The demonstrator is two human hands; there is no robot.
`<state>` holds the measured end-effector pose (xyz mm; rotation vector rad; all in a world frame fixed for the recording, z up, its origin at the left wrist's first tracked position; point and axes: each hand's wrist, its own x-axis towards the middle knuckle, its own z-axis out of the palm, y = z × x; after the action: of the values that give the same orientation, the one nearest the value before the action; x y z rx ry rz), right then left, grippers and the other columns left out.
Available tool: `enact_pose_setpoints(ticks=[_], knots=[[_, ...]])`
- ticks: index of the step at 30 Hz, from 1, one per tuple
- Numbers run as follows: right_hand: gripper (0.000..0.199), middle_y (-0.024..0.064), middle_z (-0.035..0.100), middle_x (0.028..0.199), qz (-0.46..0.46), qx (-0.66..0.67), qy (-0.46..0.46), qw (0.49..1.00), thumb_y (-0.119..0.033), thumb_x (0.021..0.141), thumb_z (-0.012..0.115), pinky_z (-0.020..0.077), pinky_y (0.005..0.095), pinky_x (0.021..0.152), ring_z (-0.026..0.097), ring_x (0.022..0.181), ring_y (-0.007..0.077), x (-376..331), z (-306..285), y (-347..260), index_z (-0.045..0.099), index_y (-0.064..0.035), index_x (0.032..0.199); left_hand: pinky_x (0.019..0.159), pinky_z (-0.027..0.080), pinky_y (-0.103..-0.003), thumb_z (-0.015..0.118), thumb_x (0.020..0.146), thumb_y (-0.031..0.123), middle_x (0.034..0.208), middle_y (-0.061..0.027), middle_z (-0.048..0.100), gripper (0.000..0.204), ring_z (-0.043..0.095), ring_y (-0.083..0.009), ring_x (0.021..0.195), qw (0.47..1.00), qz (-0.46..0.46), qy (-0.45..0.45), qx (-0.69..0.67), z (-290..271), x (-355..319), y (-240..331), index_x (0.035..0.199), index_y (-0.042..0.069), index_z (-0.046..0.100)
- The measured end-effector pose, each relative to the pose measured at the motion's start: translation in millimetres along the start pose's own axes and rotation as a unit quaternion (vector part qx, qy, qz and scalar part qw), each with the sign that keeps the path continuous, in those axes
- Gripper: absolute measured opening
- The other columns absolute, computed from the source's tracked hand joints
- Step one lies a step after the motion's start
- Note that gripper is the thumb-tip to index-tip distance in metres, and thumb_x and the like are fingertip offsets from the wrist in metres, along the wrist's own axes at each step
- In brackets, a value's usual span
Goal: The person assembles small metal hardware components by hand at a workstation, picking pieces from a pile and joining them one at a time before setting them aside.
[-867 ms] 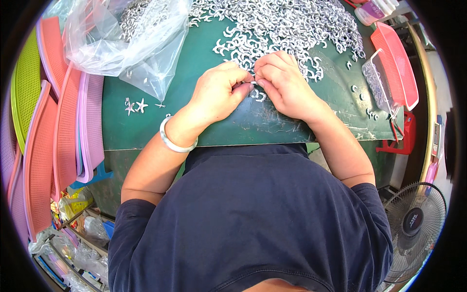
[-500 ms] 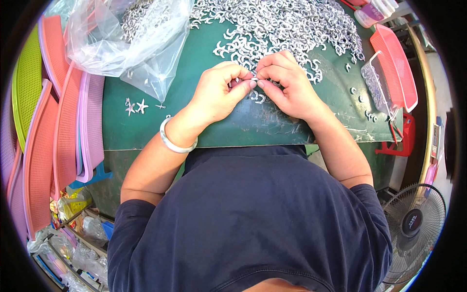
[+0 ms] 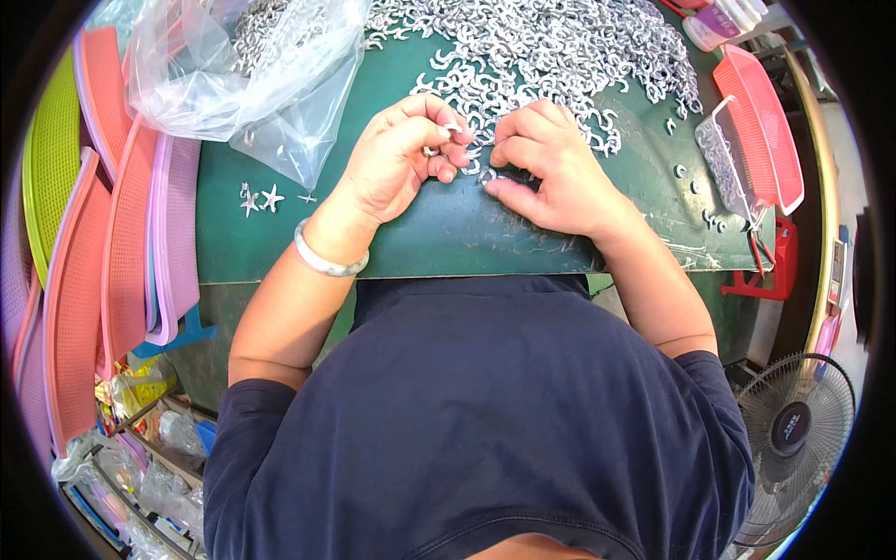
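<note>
A small silvery crescent-shaped metal piece point(image 3: 453, 128) is pinched between the thumb and forefinger of my left hand point(image 3: 392, 159); something pale shows lower down by the curled fingers, too small to make out. A light bangle circles that wrist. Just to the right, my right hand point(image 3: 553, 168) rests low over the green table point(image 3: 439, 247), its thumb and forefinger apart. Another crescent piece point(image 3: 487, 175) lies at the tip of that thumb. Beyond both hands spreads a large heap of similar crescent pieces point(image 3: 551, 61).
At the back left lies a clear plastic bag point(image 3: 271, 103) with more metal pieces, and star-shaped pieces point(image 3: 271, 198) sit before it. Stacked baskets point(image 3: 121, 233) line the left side. Rightward are a clear box point(image 3: 723, 154), a pink basket point(image 3: 761, 131) and a fan point(image 3: 791, 429).
My hands have come apart from their shared pinch. The left hand has moved left and turned, lifting a crescent piece; the right thumb and forefinger have spread near the table.
</note>
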<state>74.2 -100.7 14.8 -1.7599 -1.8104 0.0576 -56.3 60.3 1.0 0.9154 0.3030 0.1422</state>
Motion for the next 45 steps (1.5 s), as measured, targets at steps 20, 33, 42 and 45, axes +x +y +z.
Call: enact_pose_setpoints(ticks=[20, 33, 42, 45], knots=[[0.008, 0.0055, 0.056, 0.082, 0.035, 0.085, 0.048, 0.995, -0.012, 0.074, 0.064, 0.0393, 0.0363, 0.075, 0.05, 0.081, 0.0257, 0, 11, 9, 0.061, -0.0057, 0.079, 0.054, 0.035, -0.016, 0.055, 0.089, 0.015, 0.067, 0.0071, 0.048, 0.011, 0.04, -0.0009, 0.06, 0.947, 0.034, -0.017, 0.32, 5, -5, -9, 0.085, 0.005, 0.058], [0.013, 0.0025, 0.053, 0.085, 0.007, -0.037, -0.015, 0.999, -0.016, 0.068, 0.068, 0.0373, 0.0352, 0.075, 0.048, 0.085, 0.0219, -1, 8, -1, 0.062, -0.008, 0.077, 0.047, 0.035, -0.016, 0.049, 0.092, 0.016, 0.077, -0.0041, 0.051, 0.014, 0.045, -0.0082, 0.062, 0.983, -0.133, -0.069, -0.102, -8, -3, 5, 0.092, 0.003, 0.052], [0.008, 0.0049, 0.055, 0.077, 0.028, 0.063, 0.07, 0.995, -0.011, 0.075, 0.063, 0.0401, 0.0363, 0.07, 0.052, 0.075, 0.0249, 1, 10, 6, 0.06, -0.0037, 0.074, 0.053, 0.043, -0.019, 0.055, 0.084, 0.008, 0.083, -0.0049, 0.059, 0.007, 0.052, -0.0085, 0.064, 0.996, -0.035, -0.018, 0.077, 0, -4, 4, 0.09, 0.004, 0.056], [0.008, 0.0091, 0.058, 0.078, 0.078, 0.184, 0.083, 0.976, -0.008, 0.079, 0.059, 0.0443, 0.0358, 0.068, 0.056, 0.074, 0.0268, 2, 10, 4, 0.059, 0.0, 0.076, 0.05, 0.036, -0.015, 0.061, 0.084, 0.011, 0.075, 0.0037, 0.056, 0.009, 0.047, -0.0022, 0.06, 0.977, -0.039, -0.027, 0.208, 11, -7, -2, 0.091, 0.006, 0.057]])
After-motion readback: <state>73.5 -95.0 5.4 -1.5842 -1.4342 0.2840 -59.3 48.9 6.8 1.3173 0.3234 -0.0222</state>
